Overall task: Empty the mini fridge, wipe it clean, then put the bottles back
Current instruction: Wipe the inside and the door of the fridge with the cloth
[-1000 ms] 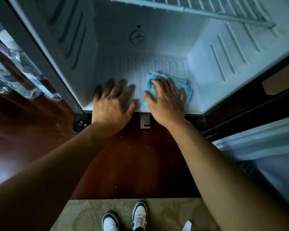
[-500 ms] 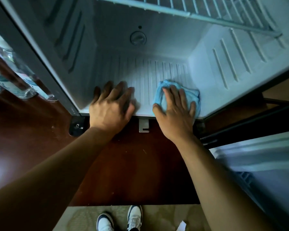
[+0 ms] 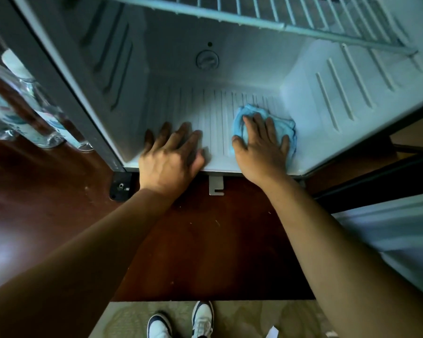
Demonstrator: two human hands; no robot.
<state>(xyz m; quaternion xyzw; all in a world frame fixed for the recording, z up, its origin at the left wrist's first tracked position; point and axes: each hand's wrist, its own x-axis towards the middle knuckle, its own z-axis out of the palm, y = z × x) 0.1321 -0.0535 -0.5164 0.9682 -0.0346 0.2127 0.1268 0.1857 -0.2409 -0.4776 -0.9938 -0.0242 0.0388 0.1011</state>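
At the far left, clear plastic water bottles (image 3: 32, 113) stood on the dark wooden surface (image 3: 59, 203) outside the mini fridge (image 3: 327, 98), just beside its grey outer side wall. Their white caps and pale labels showed, though blur made an exact count impossible. Inside the open fridge, the left hand (image 3: 171, 154) lay flat on the ribbed white floor near the front lip, fingers spread and straight, gripping nothing. A round knob (image 3: 207, 60) sat on the back wall above and between the two hands. To the right, the right hand (image 3: 261, 147) pressed down on a crumpled light blue cloth (image 3: 283, 125), palm and extended fingers covering most of it; the cloth rested on the fridge floor close to the right inner wall. A white wire shelf (image 3: 266, 13) ran across the top of the compartment. A metal bracket (image 3: 216, 186) hung below the front lip. Lower down, white and navy sneakers (image 3: 181, 322) stood on patterned carpet (image 3: 249, 318). The open door's inner panel (image 3: 388, 230) stood at far right.
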